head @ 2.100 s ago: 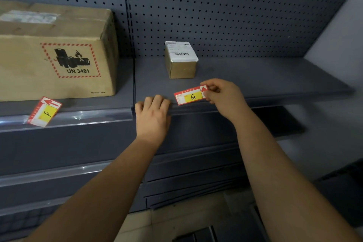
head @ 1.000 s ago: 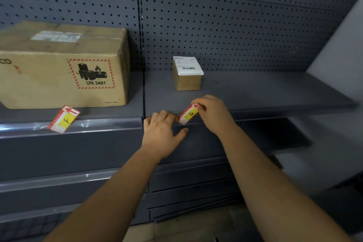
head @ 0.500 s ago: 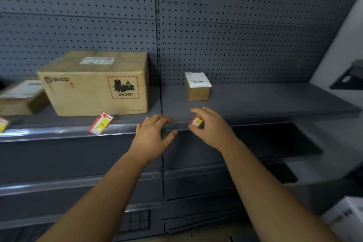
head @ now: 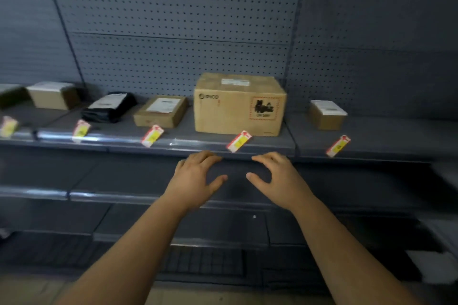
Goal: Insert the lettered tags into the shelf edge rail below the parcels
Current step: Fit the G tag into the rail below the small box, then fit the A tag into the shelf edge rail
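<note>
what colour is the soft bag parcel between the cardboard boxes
Black, with a pale label on top: the bag parcel, seen in the head view.

Right hand (head: 280,181) has released the tag (head: 338,145), now on rail.

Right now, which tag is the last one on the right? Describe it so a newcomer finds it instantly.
Start at the big cardboard box with the red-bordered hazard label on the shelf. Look right to the small brown parcel with a white label standing alone. The red, white and yellow tag sits tilted at the shelf edge just below it, the only tag right of the shelf's vertical seam, beyond the right hand.
</note>
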`<action>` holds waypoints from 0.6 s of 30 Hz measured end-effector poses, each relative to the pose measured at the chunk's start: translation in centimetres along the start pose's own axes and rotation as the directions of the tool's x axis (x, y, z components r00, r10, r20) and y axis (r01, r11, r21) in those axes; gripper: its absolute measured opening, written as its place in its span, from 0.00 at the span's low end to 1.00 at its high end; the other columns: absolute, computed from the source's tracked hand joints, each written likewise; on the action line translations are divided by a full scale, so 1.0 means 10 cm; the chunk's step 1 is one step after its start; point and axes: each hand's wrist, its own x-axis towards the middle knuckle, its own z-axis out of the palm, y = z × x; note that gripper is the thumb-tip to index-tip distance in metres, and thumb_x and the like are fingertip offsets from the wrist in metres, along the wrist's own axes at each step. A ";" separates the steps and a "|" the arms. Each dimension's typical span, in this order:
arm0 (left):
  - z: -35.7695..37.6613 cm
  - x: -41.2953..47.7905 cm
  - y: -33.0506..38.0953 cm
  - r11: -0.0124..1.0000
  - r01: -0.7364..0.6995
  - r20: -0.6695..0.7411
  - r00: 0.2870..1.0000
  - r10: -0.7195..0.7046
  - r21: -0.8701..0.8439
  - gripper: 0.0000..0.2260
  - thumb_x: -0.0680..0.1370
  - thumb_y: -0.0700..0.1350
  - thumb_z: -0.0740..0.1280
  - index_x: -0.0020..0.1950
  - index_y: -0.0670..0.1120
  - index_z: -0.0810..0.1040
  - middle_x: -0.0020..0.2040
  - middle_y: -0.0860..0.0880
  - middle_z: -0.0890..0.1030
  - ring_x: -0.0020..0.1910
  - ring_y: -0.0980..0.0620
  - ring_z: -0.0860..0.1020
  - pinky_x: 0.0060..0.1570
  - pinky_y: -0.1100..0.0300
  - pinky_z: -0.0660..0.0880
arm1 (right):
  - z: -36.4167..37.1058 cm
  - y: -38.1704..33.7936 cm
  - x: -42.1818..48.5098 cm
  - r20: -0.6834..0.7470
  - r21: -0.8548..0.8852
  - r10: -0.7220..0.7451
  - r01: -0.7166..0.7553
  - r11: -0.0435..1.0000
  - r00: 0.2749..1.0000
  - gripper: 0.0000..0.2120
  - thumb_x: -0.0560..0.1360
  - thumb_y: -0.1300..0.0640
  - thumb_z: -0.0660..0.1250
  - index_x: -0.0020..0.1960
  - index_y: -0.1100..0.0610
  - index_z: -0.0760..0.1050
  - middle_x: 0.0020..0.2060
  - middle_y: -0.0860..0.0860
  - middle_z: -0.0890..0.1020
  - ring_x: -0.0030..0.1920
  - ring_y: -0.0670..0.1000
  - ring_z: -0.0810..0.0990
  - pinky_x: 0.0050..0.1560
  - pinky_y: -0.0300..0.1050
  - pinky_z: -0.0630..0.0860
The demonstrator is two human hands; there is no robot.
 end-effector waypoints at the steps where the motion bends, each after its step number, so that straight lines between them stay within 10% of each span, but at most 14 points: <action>1: -0.12 -0.15 -0.18 1.000 0.020 -0.002 1.000 -0.020 0.015 0.25 0.73 0.63 0.59 0.66 0.53 0.71 0.66 0.54 0.71 0.66 0.51 0.67 0.64 0.50 0.63 | 0.14 -0.20 -0.01 0.013 0.020 -0.017 0.017 1.000 1.000 0.25 0.75 0.38 0.63 0.69 0.47 0.70 0.62 0.43 0.70 0.65 0.45 0.67 0.63 0.42 0.67; 18: -1.51 -1.81 -2.69 0.909 0.406 -0.141 0.910 -0.391 0.095 0.21 0.75 0.61 0.62 0.66 0.54 0.71 0.66 0.55 0.71 0.67 0.52 0.66 0.63 0.49 0.64 | 2.19 -2.87 0.80 0.221 0.191 -0.347 0.308 0.932 0.912 0.25 0.75 0.39 0.63 0.70 0.45 0.69 0.63 0.40 0.68 0.66 0.44 0.65 0.64 0.41 0.66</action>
